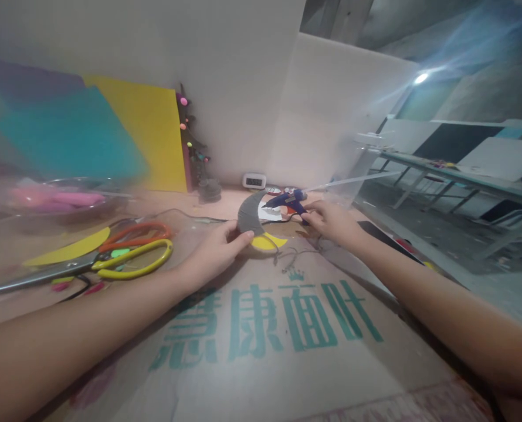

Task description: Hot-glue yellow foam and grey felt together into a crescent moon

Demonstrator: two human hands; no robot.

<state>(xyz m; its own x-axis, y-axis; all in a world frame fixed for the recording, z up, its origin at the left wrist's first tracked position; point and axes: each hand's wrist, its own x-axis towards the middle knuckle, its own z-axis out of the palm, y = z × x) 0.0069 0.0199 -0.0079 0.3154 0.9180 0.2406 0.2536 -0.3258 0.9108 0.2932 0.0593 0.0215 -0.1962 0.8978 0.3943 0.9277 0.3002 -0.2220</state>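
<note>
My left hand (228,249) pinches a crescent-shaped piece (248,214) between thumb and fingers. Most of the crescent is wrapped in grey yarn, and its lower tip (267,241) shows bare yellow. Loose grey yarn (287,258) trails from it over the table. Closed on the handle of a dark blue glue gun (287,201) is my right hand (325,221), its fingers partly hidden. The gun points left, its nozzle close to the crescent's inner curve, touching or apart I cannot tell. A long translucent glue stick (358,177) juts from its back.
Large scissors (133,249) with orange and yellow handles lie at left, by a yellow cut piece (70,247) and a clear bowl (63,202) of pink things. A small digital clock (254,180), a decorated dark stand (209,189) and coloured sheets (142,129) are at the back.
</note>
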